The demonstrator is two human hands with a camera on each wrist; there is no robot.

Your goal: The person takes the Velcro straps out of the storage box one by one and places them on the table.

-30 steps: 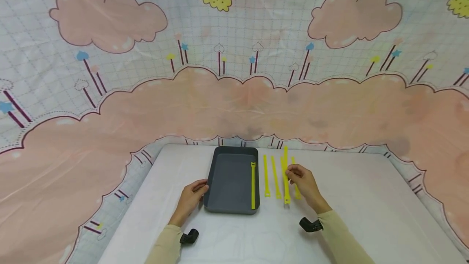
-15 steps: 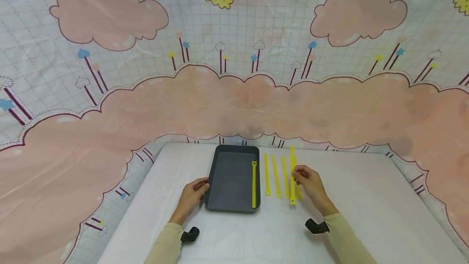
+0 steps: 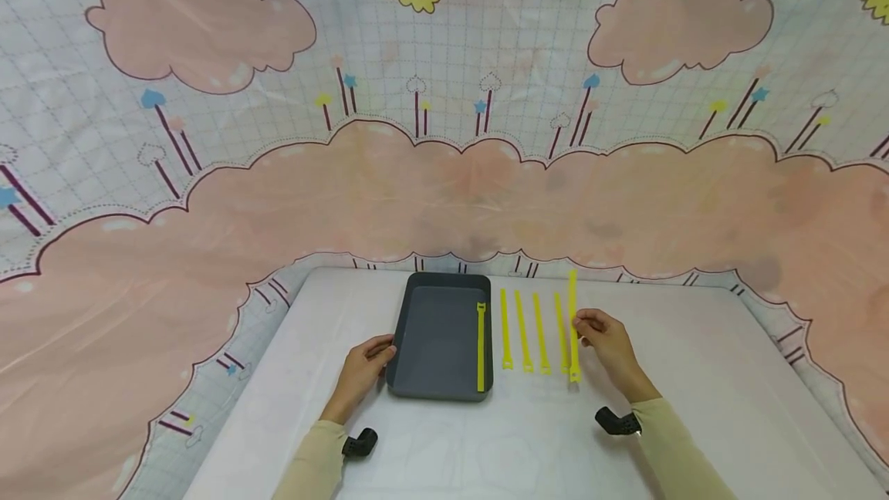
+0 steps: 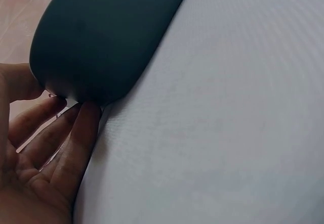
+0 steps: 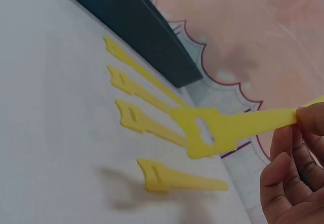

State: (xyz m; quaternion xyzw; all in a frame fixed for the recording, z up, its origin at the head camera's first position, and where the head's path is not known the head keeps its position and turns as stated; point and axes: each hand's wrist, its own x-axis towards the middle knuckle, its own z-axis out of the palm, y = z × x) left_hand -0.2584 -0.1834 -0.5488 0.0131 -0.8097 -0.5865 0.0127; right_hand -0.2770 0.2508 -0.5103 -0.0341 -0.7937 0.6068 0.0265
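My left hand [image 3: 366,373] holds the near left side of a dark grey rectangular tray [image 3: 437,346]. In the left wrist view, its fingertips [image 4: 88,115] are against the tray's outer wall [image 4: 96,42]. One yellow strap-type cable tie [image 3: 481,346] lies lengthwise inside the tray along the right side. My right hand [image 3: 610,346] pinches another yellow cable tie [image 3: 573,330] between thumb and fingers, above the table. Its slotted head [image 5: 202,133] points away from the hand in the right wrist view. Several more yellow cable ties [image 3: 522,334] lie side by side between the tray and this hand.
A white-covered table [image 3: 444,446] bears everything. Behind it hangs a patterned cloth [image 3: 472,191] with pink clouds. Black wrist cameras [image 3: 616,421] sit at both sleeves.
My right hand has carried its cable tie to the right, past the lying ones, uncovering them. The left hand stays at the tray.
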